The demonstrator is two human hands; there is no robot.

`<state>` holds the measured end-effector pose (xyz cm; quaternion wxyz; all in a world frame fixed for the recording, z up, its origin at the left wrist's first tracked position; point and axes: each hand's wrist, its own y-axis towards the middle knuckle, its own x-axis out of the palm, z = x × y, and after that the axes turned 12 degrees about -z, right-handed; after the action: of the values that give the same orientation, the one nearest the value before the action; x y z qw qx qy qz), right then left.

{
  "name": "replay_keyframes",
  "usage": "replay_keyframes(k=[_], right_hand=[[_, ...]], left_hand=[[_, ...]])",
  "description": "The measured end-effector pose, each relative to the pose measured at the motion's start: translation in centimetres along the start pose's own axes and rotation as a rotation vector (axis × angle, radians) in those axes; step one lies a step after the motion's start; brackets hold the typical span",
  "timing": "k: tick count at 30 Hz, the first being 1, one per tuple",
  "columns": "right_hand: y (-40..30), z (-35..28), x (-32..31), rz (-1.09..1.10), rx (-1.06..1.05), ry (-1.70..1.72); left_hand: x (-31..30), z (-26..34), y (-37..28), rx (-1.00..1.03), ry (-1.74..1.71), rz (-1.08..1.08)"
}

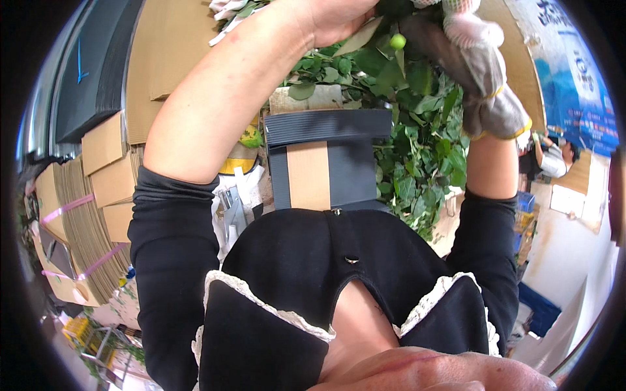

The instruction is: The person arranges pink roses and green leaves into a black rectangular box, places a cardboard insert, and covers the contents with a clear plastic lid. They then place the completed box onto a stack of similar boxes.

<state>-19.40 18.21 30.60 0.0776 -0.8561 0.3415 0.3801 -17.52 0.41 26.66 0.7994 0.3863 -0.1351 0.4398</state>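
At the top edge my bare left hand (337, 22) is curled beside leafy stems, its fingers partly cut off by the frame. My right hand (455, 58) wears a grey work glove with yellow edging and is blurred. It reaches in among the same leaves from the right. A round green bud (397, 41) hangs between the hands. Just above the glove are pale flower heads in white mesh sleeves (459, 7). What either hand's fingers grip is hidden. Under the hands lies a heap of loose green leaves (415, 161).
A black corrugated sheet (327, 124) and a brown cardboard strip (309, 171) lie before my chest. Stacked cardboard (83, 220) and dark sheets (90, 83) stand at left. More flowers (234, 12) lie top left. Another person (552, 156) is far right.
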Motion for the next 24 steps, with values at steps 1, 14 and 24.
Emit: replay_keyframes(k=[1, 14, 24], right_hand=[[-0.9, -0.3, -1.0, -0.017, 0.030, -0.079], [-11.6, -2.8, -15.1, -0.182, 0.460, -0.609], [-15.0, -3.2, -18.0, -0.217, 0.608, -0.638]], left_hand=[[0.7, 0.2, 0.6, -0.033, 0.070, -0.012], [-15.5, -4.4, -17.7, -0.933, 1.471, 0.260], [-20.4, -9.8, -15.2, -1.235, 1.850, -0.173]])
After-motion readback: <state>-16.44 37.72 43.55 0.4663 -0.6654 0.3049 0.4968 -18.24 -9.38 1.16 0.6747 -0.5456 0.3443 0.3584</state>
